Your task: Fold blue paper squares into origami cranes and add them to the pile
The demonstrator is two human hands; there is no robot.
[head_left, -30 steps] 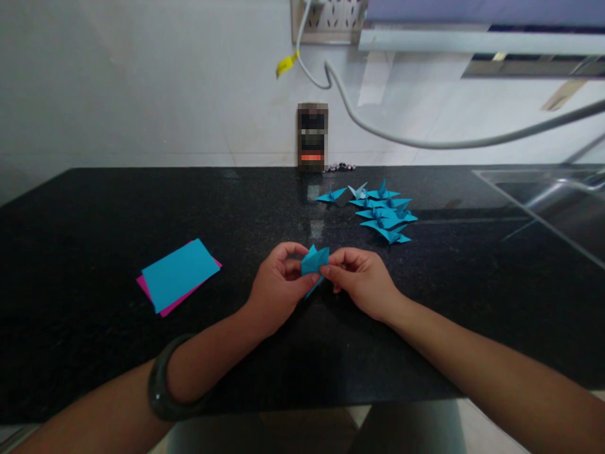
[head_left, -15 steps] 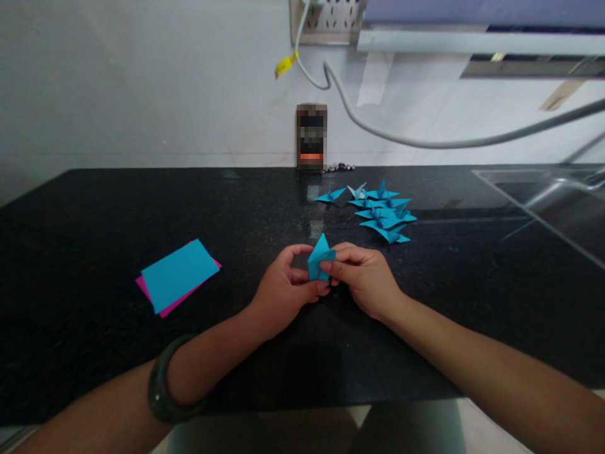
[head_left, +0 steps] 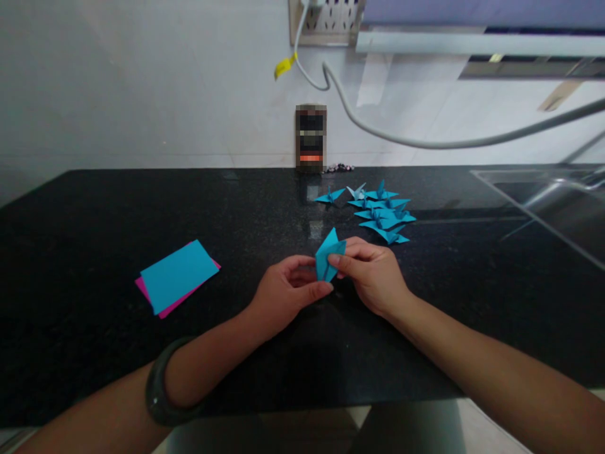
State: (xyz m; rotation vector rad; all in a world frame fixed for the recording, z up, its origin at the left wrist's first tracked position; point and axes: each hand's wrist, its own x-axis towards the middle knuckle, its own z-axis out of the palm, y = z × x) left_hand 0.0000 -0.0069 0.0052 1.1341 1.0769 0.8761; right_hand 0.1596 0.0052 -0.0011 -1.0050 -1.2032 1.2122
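Note:
A small piece of folded blue paper (head_left: 324,254), with a pointed top and a loose flap on its right, is held up between my two hands above the dark counter. My right hand (head_left: 373,271) pinches its right side, thumb in front and fingers behind. On the other side, my left hand (head_left: 288,287) curls around the paper's left and lower edges; its thumb lies at the bottom tip and its fingertips are partly hidden behind the paper. Beyond my hands sit several blue paper cranes (head_left: 390,217), with one more crane (head_left: 331,197) a little to their left.
Flat blue sheets (head_left: 179,274) lie over pink paper (head_left: 165,311) at the left of the black counter (head_left: 94,233). A phone-like device (head_left: 311,139), blurred out, leans on the wall beside a beaded strand (head_left: 340,168). A grey cable (head_left: 401,140) hangs along the wall; a sink (head_left: 543,195) is at right.
The folded paper has moved slightly right and up with my right hand, and it is tilted more. My left fingers have drawn lower along its left edge.

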